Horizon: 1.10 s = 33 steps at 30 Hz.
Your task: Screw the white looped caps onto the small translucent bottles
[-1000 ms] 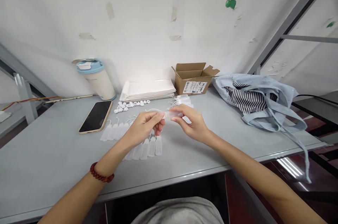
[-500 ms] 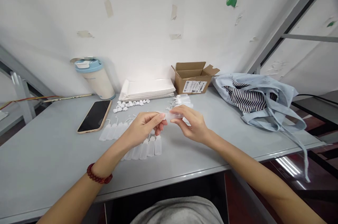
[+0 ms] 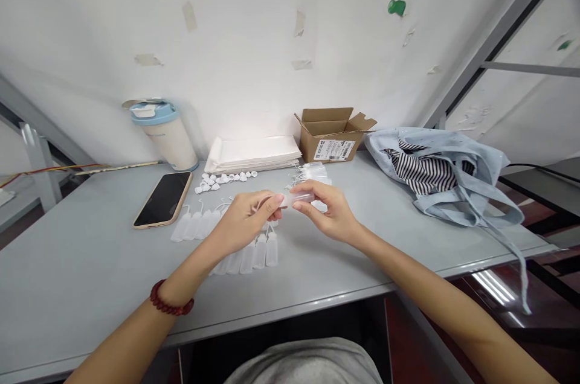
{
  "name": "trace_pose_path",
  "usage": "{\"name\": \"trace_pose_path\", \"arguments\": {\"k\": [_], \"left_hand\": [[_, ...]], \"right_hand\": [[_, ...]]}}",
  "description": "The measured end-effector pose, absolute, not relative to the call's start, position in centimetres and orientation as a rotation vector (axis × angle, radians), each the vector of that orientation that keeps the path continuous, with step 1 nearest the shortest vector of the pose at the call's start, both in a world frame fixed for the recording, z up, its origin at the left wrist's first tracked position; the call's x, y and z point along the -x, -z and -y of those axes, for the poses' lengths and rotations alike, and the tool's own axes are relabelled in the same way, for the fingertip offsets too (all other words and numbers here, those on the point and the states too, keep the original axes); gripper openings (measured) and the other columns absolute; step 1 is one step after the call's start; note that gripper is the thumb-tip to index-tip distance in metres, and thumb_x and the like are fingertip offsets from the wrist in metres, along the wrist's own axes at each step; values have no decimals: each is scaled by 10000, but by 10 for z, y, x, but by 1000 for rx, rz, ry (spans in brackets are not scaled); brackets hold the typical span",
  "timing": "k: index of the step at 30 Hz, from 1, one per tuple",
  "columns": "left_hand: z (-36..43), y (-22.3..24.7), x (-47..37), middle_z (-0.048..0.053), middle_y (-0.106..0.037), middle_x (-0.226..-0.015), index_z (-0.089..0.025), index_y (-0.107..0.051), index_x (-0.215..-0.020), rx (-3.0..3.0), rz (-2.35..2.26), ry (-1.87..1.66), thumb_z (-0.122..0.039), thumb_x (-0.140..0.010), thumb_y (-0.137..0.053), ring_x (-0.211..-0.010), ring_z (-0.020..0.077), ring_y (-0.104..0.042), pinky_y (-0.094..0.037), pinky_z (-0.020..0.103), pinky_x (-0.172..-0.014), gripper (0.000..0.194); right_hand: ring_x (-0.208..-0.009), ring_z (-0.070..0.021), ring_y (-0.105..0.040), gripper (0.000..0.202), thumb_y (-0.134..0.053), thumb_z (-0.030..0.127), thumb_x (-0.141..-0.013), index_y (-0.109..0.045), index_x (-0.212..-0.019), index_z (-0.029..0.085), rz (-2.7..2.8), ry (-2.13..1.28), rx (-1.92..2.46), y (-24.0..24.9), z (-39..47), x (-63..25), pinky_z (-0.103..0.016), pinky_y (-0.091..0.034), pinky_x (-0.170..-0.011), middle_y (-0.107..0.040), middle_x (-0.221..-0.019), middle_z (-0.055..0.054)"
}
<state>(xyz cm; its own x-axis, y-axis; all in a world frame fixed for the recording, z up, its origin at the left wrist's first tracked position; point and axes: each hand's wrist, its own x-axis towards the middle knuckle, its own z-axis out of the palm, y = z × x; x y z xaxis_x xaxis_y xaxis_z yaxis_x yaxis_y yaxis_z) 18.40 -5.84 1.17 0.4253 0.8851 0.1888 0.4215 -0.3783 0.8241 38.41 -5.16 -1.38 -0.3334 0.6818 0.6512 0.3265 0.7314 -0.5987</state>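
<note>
Between my two hands a small translucent plastic bottle point(image 3: 301, 197) lies sideways above the table. My right hand point(image 3: 328, 209) is closed on its body with thumb and fingers. My left hand point(image 3: 254, 215) pinches the white cap point(image 3: 284, 200) at its neck end; the fingertips partly hide it. Below my left hand stretches a row of similar bottles with thin bent spouts point(image 3: 247, 257). Another row of them point(image 3: 194, 225) is to the left, partly behind the hand. Behind my right hand lie more bottles point(image 3: 316, 171). Loose white caps point(image 3: 222, 179) are scattered farther back.
At the back are a stack of white padded envelopes point(image 3: 256, 153) and an open cardboard box point(image 3: 333, 136). A phone point(image 3: 163, 200) and a tumbler point(image 3: 165, 136) stand or lie at left. A light blue cloth bag point(image 3: 446, 172) rests on the right.
My left fingers have shifted and curled slightly around the cap end. The bottle stays between both hands in nearly the same place.
</note>
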Motion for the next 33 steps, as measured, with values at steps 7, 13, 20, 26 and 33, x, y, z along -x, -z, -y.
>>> {"name": "trace_pose_path", "arguments": {"k": [7,13,20,26,33], "left_hand": [[58,-4,-187,-2,-589,-643,-179,-610,-746,-2140,-1099,-922,-418,-902,-495,-604,136,-529,-410,237,-569,307],[57,4,-189,20,-632,-730,-178,-640,-851,-2255,-1111,-1072,-369,-889,-535,-676,148,-559,-436,246,-627,221],[53,-11,-181,31,-610,-641,-163,-631,-674,-1696,-970,-747,-543,-880,-505,-590,146,-568,-489,264,-593,450],[51,-10,-178,40,-581,-596,-151,-669,-699,-1508,-890,-616,-566,-849,-545,-556,150,-553,-492,276,-553,458],[56,1,-187,5,-530,-598,-179,-549,-661,-2427,-1024,-982,-341,-946,-429,-561,132,-457,-369,257,-556,349]], "right_hand": [[-618,-135,-568,208,-597,371,-873,-660,-902,175,1893,-573,857,12,53,-382,-266,-469,-574,-662,-728,-33],[-533,-101,-526,271,-609,419,-853,-665,-879,155,1753,-957,943,11,49,-381,-240,-436,-511,-587,-628,7],[-814,-158,-631,216,-646,353,-844,-665,-985,190,1857,-776,760,10,51,-384,-282,-532,-686,-686,-925,-60],[-772,-158,-623,187,-662,338,-830,-676,-953,199,1900,-716,740,8,52,-384,-288,-515,-666,-697,-898,-56],[-523,-97,-506,226,-721,363,-759,-661,-828,157,1625,-1287,809,8,46,-385,-243,-442,-494,-576,-602,23]]}}
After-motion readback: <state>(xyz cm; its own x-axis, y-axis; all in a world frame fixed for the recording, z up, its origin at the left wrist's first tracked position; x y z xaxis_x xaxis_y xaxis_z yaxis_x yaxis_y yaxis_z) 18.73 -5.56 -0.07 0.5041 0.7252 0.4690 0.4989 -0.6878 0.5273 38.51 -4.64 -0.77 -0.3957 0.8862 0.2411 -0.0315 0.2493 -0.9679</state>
